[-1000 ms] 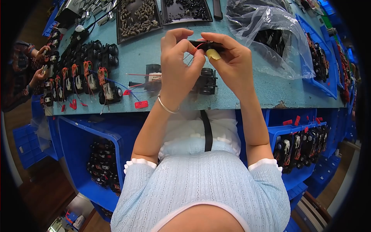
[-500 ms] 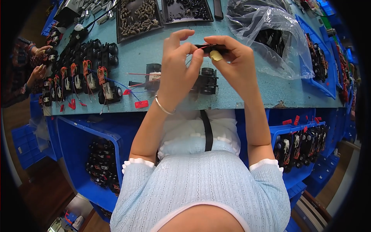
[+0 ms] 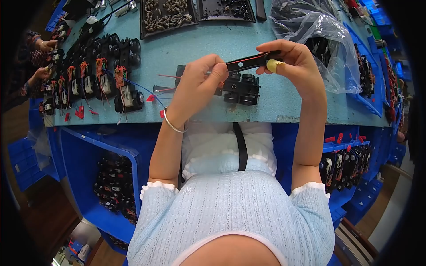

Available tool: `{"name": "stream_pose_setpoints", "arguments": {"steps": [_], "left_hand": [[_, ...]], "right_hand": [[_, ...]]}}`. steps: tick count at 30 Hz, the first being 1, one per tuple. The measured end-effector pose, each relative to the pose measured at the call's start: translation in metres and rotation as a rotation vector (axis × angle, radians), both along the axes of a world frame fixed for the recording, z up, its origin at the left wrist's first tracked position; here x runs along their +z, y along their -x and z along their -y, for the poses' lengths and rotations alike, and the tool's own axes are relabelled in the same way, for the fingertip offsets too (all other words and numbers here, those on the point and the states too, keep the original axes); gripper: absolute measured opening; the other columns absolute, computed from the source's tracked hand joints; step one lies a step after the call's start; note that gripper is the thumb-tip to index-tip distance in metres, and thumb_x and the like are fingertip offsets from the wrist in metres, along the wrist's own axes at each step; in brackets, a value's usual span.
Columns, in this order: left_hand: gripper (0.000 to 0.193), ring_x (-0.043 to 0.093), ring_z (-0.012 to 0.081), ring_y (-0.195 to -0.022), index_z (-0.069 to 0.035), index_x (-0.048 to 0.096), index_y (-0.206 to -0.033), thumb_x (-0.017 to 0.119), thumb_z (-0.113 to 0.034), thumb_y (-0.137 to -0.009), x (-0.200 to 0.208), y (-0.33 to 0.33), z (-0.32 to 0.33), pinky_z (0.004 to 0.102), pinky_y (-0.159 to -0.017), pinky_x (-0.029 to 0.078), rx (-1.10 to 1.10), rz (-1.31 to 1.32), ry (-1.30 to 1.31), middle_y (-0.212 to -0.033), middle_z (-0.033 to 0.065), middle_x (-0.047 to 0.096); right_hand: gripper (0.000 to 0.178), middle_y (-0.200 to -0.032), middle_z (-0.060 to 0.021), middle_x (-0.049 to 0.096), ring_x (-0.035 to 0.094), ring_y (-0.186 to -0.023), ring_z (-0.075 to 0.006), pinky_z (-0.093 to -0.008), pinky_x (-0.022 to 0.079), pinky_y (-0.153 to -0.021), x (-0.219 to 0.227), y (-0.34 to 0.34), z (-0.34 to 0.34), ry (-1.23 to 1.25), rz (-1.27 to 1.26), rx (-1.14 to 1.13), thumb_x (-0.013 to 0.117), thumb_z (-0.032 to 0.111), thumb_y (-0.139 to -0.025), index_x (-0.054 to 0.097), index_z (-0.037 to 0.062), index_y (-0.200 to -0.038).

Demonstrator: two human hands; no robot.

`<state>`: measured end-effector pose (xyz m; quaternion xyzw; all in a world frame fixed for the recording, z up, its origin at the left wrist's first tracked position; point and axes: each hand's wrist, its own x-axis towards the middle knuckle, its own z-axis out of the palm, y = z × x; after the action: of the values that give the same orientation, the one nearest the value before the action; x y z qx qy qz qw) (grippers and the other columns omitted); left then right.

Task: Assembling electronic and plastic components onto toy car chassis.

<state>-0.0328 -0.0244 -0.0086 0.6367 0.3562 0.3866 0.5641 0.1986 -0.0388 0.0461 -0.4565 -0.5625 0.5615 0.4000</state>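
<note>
Between my two hands, above the table, a long flat black plastic part (image 3: 246, 64) with a red wire along it is held at a slight tilt. My right hand (image 3: 297, 66) grips its right end between thumb and fingers; a yellow wrap (image 3: 273, 66) covers that thumb. My left hand (image 3: 198, 82) is closed in a pinch at the part's left end, where the exact hold is hidden. Below lies a black wheeled toy chassis (image 3: 242, 88), partly covered by my left hand, with red and blue wires sticking out to the left.
Several wired chassis (image 3: 104, 82) stand in rows at the left. Trays of springs (image 3: 171, 33) and small black pieces (image 3: 226, 13) lie at the back. A clear plastic bag (image 3: 328, 66) sits at right, blue bins (image 3: 128, 148) under the table edge. Another person's hands (image 3: 44, 46) work far left.
My hands have drawn apart, the right one moving to the right, so the black part and its red wire now show between them. The view has shifted a little.
</note>
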Motion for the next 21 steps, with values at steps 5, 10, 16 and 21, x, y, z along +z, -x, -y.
{"name": "stream_pose_setpoints", "arguments": {"steps": [5, 10, 16, 21], "left_hand": [[0.021, 0.049, 0.0046, -0.062, 0.001, 0.054, -0.083, 0.051, -0.016, -0.095, -0.007, -0.001, -0.002, 0.0198, -0.054, 0.041, -0.063, 0.152, 0.068, -0.067, -0.0007, 0.053], [0.020, 0.050, 0.0034, -0.063, 0.000, 0.054, -0.088, 0.050, -0.017, -0.096, -0.009, -0.004, 0.000, 0.0203, -0.053, 0.041, -0.031, 0.279, 0.143, -0.070, -0.0023, 0.053], [0.013, 0.052, 0.0113, -0.056, -0.002, 0.056, -0.094, 0.061, -0.012, -0.088, -0.011, -0.010, 0.003, 0.0242, -0.052, 0.045, 0.095, 0.041, -0.170, -0.075, 0.0042, 0.055], [0.017, 0.056, 0.0226, -0.054, -0.005, 0.059, -0.094, 0.066, -0.005, -0.079, -0.027, -0.026, 0.009, 0.0324, -0.048, 0.047, 0.454, -0.257, -0.752, -0.084, 0.0101, 0.055]], "right_hand": [[0.035, -0.095, -0.0084, 0.066, 0.066, -0.083, -0.0155, -0.0246, 0.053, -0.070, 0.000, 0.002, -0.001, 0.016, -0.008, 0.011, 0.060, -0.004, -0.078, 0.061, -0.0010, -0.113], [0.035, -0.091, -0.0076, 0.064, 0.065, -0.082, -0.0192, -0.0289, 0.049, -0.065, -0.020, 0.029, 0.002, -0.587, 0.599, -0.023, 0.064, 0.001, -0.077, 0.062, 0.0047, -0.112], [0.031, -0.085, -0.0098, 0.060, 0.061, -0.078, -0.0283, -0.0351, 0.047, -0.062, -0.038, 0.031, 0.011, -0.847, 1.107, -0.217, 0.067, 0.007, -0.072, 0.061, 0.0069, -0.102], [0.025, -0.080, -0.0104, 0.061, 0.062, -0.072, -0.0308, -0.0389, 0.048, -0.060, -0.041, 0.031, 0.023, -0.726, 1.078, -0.227, 0.068, 0.013, -0.073, 0.060, 0.0072, -0.095]]}}
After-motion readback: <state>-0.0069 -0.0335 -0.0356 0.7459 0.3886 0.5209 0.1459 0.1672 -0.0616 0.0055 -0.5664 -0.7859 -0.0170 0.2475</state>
